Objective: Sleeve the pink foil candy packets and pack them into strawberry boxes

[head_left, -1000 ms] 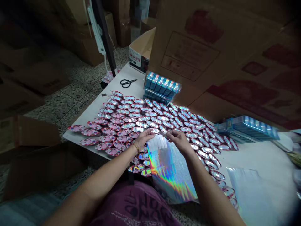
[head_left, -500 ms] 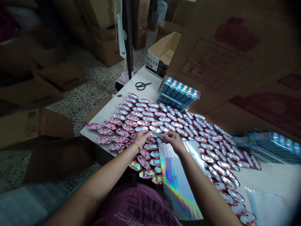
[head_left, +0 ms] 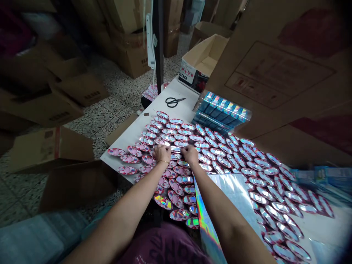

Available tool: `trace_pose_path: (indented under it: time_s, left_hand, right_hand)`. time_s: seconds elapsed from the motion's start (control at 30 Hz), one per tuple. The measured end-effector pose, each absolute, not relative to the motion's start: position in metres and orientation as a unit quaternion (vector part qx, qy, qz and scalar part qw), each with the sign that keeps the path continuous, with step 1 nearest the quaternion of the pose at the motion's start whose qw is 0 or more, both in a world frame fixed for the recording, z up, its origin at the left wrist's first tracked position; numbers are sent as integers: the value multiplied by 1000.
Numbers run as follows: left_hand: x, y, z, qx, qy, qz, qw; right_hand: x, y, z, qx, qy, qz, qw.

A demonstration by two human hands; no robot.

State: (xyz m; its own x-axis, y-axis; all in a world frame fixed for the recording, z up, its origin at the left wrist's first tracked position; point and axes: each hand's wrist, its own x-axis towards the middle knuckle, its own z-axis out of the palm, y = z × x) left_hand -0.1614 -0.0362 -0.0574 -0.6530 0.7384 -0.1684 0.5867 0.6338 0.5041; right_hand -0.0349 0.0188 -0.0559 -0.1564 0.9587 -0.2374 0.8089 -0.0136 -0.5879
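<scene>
Rows of shiny oval pieces with red patterned edges (head_left: 188, 126) cover much of the white table (head_left: 176, 90). My left hand (head_left: 162, 153) and my right hand (head_left: 189, 154) are closed at the two ends of a small silvery strip (head_left: 176, 149), which lies over one of the ovals. Some ovals at the left, such as this pink one (head_left: 130, 158), show a round pink centre without a silvery strip. A rainbow-reflecting silver sheet (head_left: 231, 190) lies beneath my right forearm.
Black scissors (head_left: 175, 102) rest on the table's far part. Behind them is an open carton (head_left: 200, 62). Wrapped blue packs (head_left: 221, 112) stand against a large cardboard box (head_left: 264, 80) at the right. More cartons (head_left: 79, 90) sit on the speckled floor at the left.
Both hands have come down onto the ovals with the strip, and my right hand has moved nearer my left. The camera view has shifted slightly.
</scene>
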Motion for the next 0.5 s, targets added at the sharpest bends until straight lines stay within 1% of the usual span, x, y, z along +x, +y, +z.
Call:
trace_pose_path:
  time_s: [0.17,0.27,0.4,0.5]
  left_hand:
    - [-157,-34,-56,382,892,172,171]
    - [-164,-31,-54,376,893,178,174]
    - [-168,-38,-48,398,873,227,166]
    - [-145,-49,-42,529,796,244,162]
  right_hand:
    - [-42,22,-58,-635,-729,242,86]
    - [-43,21,-57,-648,-721,227,93]
    - [-2,10,-53,-595,-749,226,187]
    - [69,-4,-49,-586,-741,197,263]
